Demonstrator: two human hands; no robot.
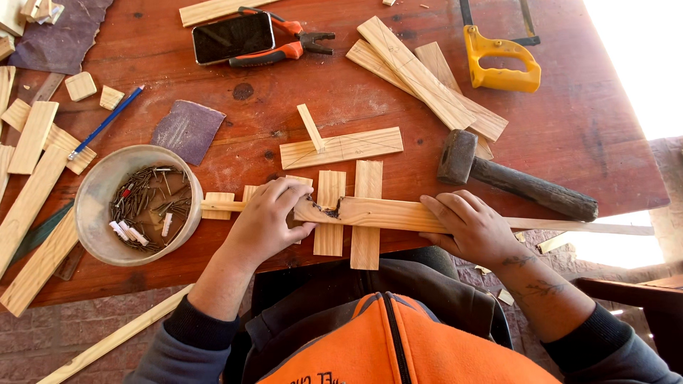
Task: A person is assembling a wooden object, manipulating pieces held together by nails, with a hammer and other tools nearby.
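My left hand (267,217) presses down on a long wooden strip (384,213) near its left part, fingers curled over the edge by a dark knot. My right hand (469,227) lies flat on the same strip further right. The strip runs across several short upright slats (368,181) laid side by side at the near table edge. A thinner batten (590,227) carries on to the right, past the table edge.
A hammer (512,178) lies just beyond my right hand. A bowl of nails (96,192) sits at the left. Further back are crossed planks (420,78), a yellow-handled saw (501,64), pliers (292,46), a phone (233,35), sandpaper (188,128), a blue pencil (107,122) and wood offcuts (32,135).
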